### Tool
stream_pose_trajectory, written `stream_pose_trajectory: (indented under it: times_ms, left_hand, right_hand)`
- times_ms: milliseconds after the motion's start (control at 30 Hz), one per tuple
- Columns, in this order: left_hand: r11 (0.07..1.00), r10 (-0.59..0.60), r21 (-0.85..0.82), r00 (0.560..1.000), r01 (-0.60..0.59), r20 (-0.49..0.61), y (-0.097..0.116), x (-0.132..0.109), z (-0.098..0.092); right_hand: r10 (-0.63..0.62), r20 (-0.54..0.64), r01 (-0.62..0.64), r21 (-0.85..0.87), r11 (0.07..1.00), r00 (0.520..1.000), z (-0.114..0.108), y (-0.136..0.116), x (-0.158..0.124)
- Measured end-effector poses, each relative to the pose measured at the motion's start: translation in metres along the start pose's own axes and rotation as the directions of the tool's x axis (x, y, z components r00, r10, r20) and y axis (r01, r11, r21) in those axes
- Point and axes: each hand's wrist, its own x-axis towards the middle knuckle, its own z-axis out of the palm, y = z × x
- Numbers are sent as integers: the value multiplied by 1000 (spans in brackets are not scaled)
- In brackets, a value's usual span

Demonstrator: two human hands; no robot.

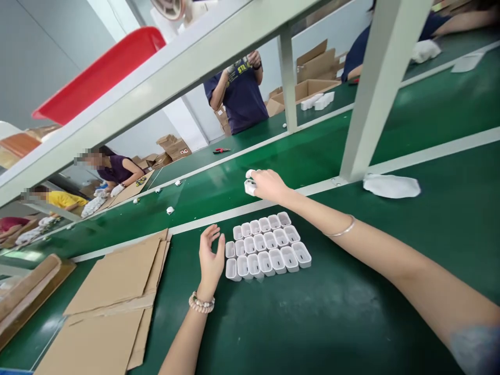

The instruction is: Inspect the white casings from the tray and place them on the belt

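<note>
My right hand (271,186) reaches out over the green belt, its fingers closed on a small white part (250,187) whose exact kind I cannot make out. Rows of small white plastic cups (267,263), open side up, stand on the near green table below it. Most cups show a small dark mark inside. Beside the left end of those rows is my left hand (211,255), fingers apart and slightly curled, holding nothing. Several small white pieces (170,210) lie on the green belt (207,190) further left.
Flattened cardboard (113,276) lies on the left. A pale metal post (375,99) and slanting beam cross in front of me. At right rests a white cloth-like item (391,186). Across the belt are red-handled pliers (221,150), white blocks (318,101) and several people.
</note>
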Motion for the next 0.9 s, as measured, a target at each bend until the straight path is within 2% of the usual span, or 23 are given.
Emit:
stream_pose_trajectory:
  times_ms: [100, 267, 433, 533, 600, 667, 767, 833, 900]
  left_hand:
    - [999, -37, 25, 999, 37, 7, -7, 1, 0]
    - [998, -62, 27, 996, 61, 57, -10, 0, 3]
    - [993, -119, 23, 987, 117, 104, -14, 1, 5]
    - [988, -156, 39, 979, 152, 129, -14, 1, 6]
    - [985, -174, 18, 975, 173, 140, -12, 0, 7]
    - [982, -184, -18, 972, 189, 148, -10, -1, 9]
    - [979, -174, -76, 972, 188, 159, -8, -3, 11]
    - [978, -153, -116, 974, 174, 169, -7, -3, 11]
    - [975, -139, -149, 976, 165, 169, -8, -3, 10]
  right_hand:
    - [124, 36, -122, -69, 990, 992, 15, 32, 6]
    - [201, 68, -193, -103, 976, 977, 33, 64, 10]
    - [264, 118, -248, -137, 959, 957, 36, 71, 15]
    - [318, 155, -289, -182, 940, 935, 36, 69, 13]
    - [342, 140, -306, -227, 925, 929, 33, 64, 10]
    - [320, 108, -281, -272, 920, 941, 25, 57, 8]
    - [196, 91, -162, -291, 943, 976, 4, 44, 9]
    - [90, 67, -82, -118, 990, 994, -10, 34, 9]
    - [-15, 29, 11, 111, 994, 999, -19, 27, 3]
